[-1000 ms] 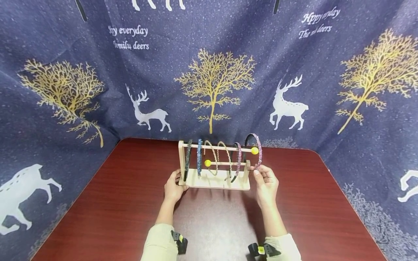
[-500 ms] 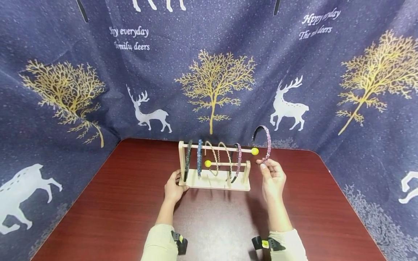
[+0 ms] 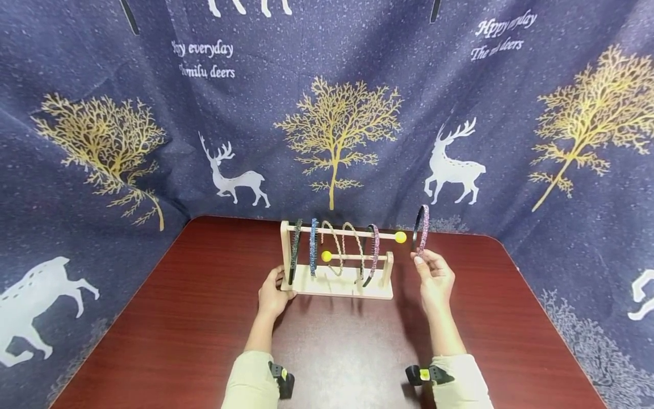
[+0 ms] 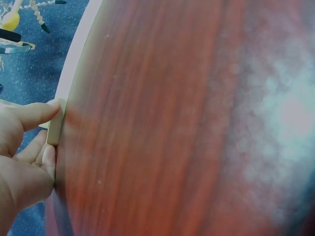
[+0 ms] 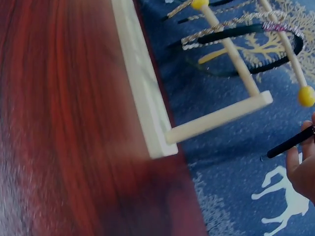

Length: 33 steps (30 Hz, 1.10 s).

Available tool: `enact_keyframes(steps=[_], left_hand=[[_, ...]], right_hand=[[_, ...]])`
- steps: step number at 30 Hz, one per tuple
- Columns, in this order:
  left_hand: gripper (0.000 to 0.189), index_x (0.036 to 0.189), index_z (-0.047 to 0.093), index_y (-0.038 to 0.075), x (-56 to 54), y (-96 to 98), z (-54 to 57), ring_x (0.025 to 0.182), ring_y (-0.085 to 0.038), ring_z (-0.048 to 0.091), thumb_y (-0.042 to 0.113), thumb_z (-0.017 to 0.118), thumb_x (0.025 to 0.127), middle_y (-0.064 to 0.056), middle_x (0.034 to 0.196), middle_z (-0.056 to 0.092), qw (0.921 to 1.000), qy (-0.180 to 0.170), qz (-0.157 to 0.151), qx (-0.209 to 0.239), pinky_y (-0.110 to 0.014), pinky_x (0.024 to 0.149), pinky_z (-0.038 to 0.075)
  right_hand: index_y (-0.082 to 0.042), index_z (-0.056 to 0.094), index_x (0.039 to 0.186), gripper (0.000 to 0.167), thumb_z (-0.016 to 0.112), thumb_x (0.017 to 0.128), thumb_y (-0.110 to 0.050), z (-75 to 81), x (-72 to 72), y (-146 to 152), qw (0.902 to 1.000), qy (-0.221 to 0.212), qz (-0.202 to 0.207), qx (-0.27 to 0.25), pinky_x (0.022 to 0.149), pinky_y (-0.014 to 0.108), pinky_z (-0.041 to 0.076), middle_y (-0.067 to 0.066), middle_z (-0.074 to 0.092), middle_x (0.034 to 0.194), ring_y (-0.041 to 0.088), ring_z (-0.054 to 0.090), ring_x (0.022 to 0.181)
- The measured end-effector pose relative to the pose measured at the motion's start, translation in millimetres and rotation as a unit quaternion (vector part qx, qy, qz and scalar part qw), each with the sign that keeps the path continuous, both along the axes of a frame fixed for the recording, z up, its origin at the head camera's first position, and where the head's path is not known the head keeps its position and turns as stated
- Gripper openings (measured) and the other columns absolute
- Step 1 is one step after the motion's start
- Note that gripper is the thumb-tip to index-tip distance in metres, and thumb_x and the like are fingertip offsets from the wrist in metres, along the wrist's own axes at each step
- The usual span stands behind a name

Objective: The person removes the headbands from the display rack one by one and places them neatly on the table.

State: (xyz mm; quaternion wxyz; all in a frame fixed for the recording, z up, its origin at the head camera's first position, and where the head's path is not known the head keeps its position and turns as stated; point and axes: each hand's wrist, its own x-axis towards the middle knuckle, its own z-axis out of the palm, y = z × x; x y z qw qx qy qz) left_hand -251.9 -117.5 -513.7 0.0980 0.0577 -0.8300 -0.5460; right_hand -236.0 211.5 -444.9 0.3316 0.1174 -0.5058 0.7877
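My right hand (image 3: 435,284) pinches a pink glittery headband (image 3: 424,230) by its lower end and holds it upright. The band is just right of the yellow ball (image 3: 401,237) that tips the upper bar. In the right wrist view its black end (image 5: 290,143) sticks out from the fingers. A pale wooden headband rack (image 3: 327,288) stands mid-table, and my left hand (image 3: 273,295) grips the left end of its base. Across the rack hang a dark glittery headband (image 3: 296,250), a blue one (image 3: 313,250), two braided beige ones (image 3: 334,250) and another pink one (image 3: 375,250).
The rack's lower bar (image 3: 352,257) ends in a second yellow ball (image 3: 326,256) on its left. Beneath is a red-brown table (image 3: 194,318). A dark blue cloth (image 3: 286,182) with deer and trees hangs behind its far edge.
My right hand has drawn the pink headband rightward past the upper bar's yellow ball, off the rack. The band has also turned and now shows more edge-on. My left hand stays put.
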Motion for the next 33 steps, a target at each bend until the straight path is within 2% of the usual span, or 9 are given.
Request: enact_keyframes(steps=[4,7,10,16,21,23,26,30,33], left_hand=[[0.07,0.128,0.052,0.007,-0.6,-0.3,-0.4,0.11,-0.031,0.054,-0.008,0.075,0.063,-0.016,0.12,0.059,1.0,0.0,0.001,0.002,-0.046,0.093,0.04],[0.071,0.128,0.052,0.006,-0.3,-0.5,0.0,0.11,-0.031,0.054,-0.008,0.075,0.062,-0.016,0.12,0.059,1.0,0.001,0.001,0.004,-0.046,0.093,0.04],[0.071,0.128,0.053,0.007,0.1,-0.5,0.7,0.11,-0.031,0.054,-0.008,0.075,0.062,-0.015,0.12,0.059,1.0,0.001,0.003,0.006,-0.046,0.093,0.04],[0.071,0.127,0.053,0.007,0.5,-0.8,0.0,0.109,-0.031,0.055,-0.008,0.076,0.061,-0.015,0.119,0.059,1.0,0.002,0.003,0.006,-0.046,0.092,0.041],[0.071,0.127,0.054,0.008,0.2,-1.4,-0.4,0.109,-0.031,0.055,-0.007,0.076,0.061,-0.015,0.119,0.06,1.0,0.003,0.004,0.003,-0.045,0.092,0.041],[0.071,0.126,0.054,0.008,0.0,-1.5,-0.7,0.108,-0.031,0.055,-0.007,0.076,0.06,-0.015,0.118,0.06,1.0,0.006,0.005,0.003,-0.045,0.092,0.041],[0.071,0.127,0.054,0.008,-0.1,-1.5,-1.2,0.109,-0.031,0.055,-0.008,0.076,0.061,-0.015,0.119,0.06,1.0,0.004,0.004,0.005,-0.045,0.092,0.042],[0.072,0.128,0.053,0.007,0.0,-1.2,-1.4,0.11,-0.031,0.054,-0.008,0.076,0.062,-0.015,0.12,0.059,1.0,0.0,0.0,0.004,-0.046,0.092,0.041],[0.071,0.129,0.052,0.007,0.1,-0.7,0.4,0.111,-0.032,0.053,-0.008,0.076,0.064,-0.015,0.121,0.058,1.0,-0.003,-0.002,0.002,-0.048,0.092,0.04]], right_hand=[[0.022,0.055,0.099,0.019,0.059,0.082,0.015,-8.2,-6.2,7.4,0.9986,-0.034,-0.016,0.039,0.08,0.024,0.05,0.011,0.068,0.084,0.018,0.065,0.082],[0.024,0.053,0.099,0.02,0.059,0.082,0.014,-12.8,-10.3,12.7,0.9938,-0.069,-0.038,0.078,0.075,0.02,0.05,0.014,0.068,0.084,0.016,0.064,0.08],[0.021,0.057,0.099,0.019,0.059,0.082,0.013,-12.5,-11.7,16.3,0.9854,-0.104,-0.063,0.119,0.07,0.017,0.048,0.014,0.068,0.083,0.011,0.062,0.076],[0.018,0.061,0.099,0.019,0.061,0.082,0.01,-7.9,-8.6,18.8,0.9647,-0.148,-0.095,0.196,0.067,0.013,0.045,0.003,0.068,0.084,0.004,0.059,0.075],[0.015,0.064,0.1,0.02,0.064,0.082,0.007,-29.6,-21.4,30.9,0.9526,-0.173,-0.103,0.228,0.069,0.012,0.044,0.014,0.069,0.091,0.001,0.059,0.078],[0.012,0.066,0.099,0.018,0.065,0.082,0.004,-39.5,-27.2,36.5,0.9439,-0.178,-0.11,0.256,0.071,0.012,0.044,0.018,0.068,0.094,0.001,0.058,0.081],[0.006,0.069,0.097,0.016,0.066,0.082,0.0,-48.3,-32.2,42.2,0.9262,-0.164,-0.127,0.314,0.072,0.013,0.042,0.018,0.068,0.094,0.004,0.058,0.083],[0.003,0.071,0.094,0.015,0.067,0.081,-0.003,-56.2,-38.0,48.1,0.9153,-0.134,-0.131,0.357,0.068,0.015,0.04,0.014,0.069,0.09,0.009,0.058,0.081],[0.003,0.07,0.095,0.015,0.066,0.082,-0.003,-58.7,-43.0,51.5,0.9028,-0.144,-0.127,0.385,0.064,0.017,0.041,0.015,0.069,0.089,0.015,0.059,0.077]])
